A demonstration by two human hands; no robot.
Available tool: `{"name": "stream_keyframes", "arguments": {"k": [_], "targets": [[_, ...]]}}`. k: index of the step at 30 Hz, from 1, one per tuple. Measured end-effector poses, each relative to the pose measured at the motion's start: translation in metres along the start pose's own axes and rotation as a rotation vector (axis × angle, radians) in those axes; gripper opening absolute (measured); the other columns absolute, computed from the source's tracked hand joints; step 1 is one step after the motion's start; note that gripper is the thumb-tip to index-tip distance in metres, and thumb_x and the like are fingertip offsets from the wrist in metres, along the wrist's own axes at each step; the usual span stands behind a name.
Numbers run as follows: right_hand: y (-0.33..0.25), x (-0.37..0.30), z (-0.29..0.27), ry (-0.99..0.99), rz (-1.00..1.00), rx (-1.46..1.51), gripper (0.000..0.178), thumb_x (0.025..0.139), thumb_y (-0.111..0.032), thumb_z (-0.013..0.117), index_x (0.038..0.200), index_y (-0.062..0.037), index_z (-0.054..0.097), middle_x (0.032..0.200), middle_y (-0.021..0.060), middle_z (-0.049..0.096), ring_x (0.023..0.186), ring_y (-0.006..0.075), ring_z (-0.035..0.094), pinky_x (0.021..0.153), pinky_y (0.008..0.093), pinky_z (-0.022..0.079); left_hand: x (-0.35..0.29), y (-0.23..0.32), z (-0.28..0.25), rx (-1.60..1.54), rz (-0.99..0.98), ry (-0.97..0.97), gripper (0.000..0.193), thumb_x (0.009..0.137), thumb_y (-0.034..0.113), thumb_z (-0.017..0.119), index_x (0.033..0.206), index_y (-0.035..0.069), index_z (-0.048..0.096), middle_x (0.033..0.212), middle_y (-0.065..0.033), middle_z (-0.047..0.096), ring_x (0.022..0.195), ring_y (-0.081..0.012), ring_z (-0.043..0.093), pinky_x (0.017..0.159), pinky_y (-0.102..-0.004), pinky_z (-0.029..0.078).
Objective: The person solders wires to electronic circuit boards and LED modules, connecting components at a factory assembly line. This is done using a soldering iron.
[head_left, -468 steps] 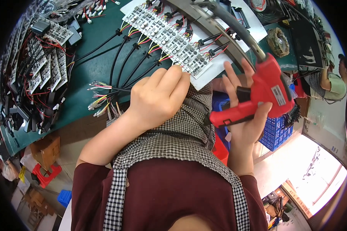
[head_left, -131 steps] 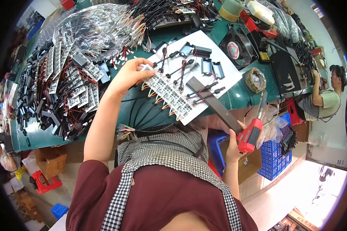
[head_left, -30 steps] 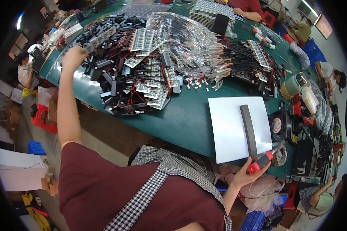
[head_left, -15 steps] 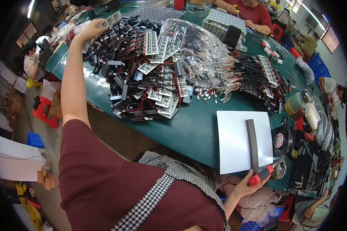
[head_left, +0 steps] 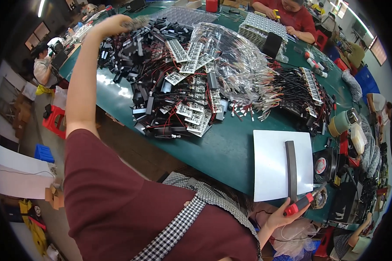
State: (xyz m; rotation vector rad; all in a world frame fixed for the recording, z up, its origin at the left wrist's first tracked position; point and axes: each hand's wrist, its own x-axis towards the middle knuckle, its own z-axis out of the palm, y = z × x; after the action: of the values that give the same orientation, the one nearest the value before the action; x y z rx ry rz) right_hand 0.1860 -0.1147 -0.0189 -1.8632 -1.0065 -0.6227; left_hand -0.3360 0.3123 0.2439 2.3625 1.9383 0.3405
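Note:
Stretched far out to the upper left, my left hand (head_left: pixel 114 25) has its fingers closed on a circuit board strip (head_left: pixel 137 22), blurred by motion, above the far left of a heap of black parts (head_left: pixel 122 56). Low on the right, my right hand (head_left: pixel 279 218) is wrapped round a red-and-black soldering iron (head_left: pixel 299 204), its tip pointing up and right. Just above that hand lies a white board (head_left: pixel 270 165) with a dark grey bar (head_left: pixel 290 167) across it. White circuit boards with red and black wires (head_left: pixel 198 115) are piled in the middle.
A clear plastic bag of wires (head_left: pixel 231 52) sits beyond the pile, with a wired bundle (head_left: pixel 292 89) to its right. A solder spool (head_left: pixel 321 166) and a metal-wool cleaner (head_left: pixel 320 199) stand near the iron. Across the table (head_left: pixel 222 152), a co-worker in red (head_left: pixel 302 21) handles a yellow tool.
My view has shifted, so the table sits farther right. The strip in my left hand has tilted flatter over the heap. My right hand keeps hold of the soldering iron beside the white board.

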Motion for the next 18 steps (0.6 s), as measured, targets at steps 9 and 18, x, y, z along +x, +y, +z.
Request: {"name": "stream_keyframes", "arguments": {"k": [9,18], "targets": [[0.001,-0.001,0.003,0.014,0.027,0.018,0.063,0.083,-0.010,0.066,0.134,0.0055,0.034,0.133,0.0239,0.042,0.120,0.0356,0.045,0.099,0.0422,0.037,0.021,-0.048,0.007,0.561,-0.271,0.276,0.029,0.081,0.017,0.057,0.110,0.016,0.055,0.109,-0.0145,0.061,0.102,-0.0342,0.058,0.078,-0.0446,0.049],[-0.001,-0.001,-0.005,0.002,0.060,0.035,0.063,0.082,-0.010,0.067,0.134,0.0050,0.034,0.133,0.0237,0.042,0.119,0.0348,0.046,0.099,0.0413,0.036,0.026,-0.090,-0.059,0.405,-0.167,0.743,0.039,0.088,0.031,0.055,0.121,0.011,0.054,0.096,-0.0105,0.066,0.077,-0.0168,0.064,0.071,-0.0316,0.050]]}}
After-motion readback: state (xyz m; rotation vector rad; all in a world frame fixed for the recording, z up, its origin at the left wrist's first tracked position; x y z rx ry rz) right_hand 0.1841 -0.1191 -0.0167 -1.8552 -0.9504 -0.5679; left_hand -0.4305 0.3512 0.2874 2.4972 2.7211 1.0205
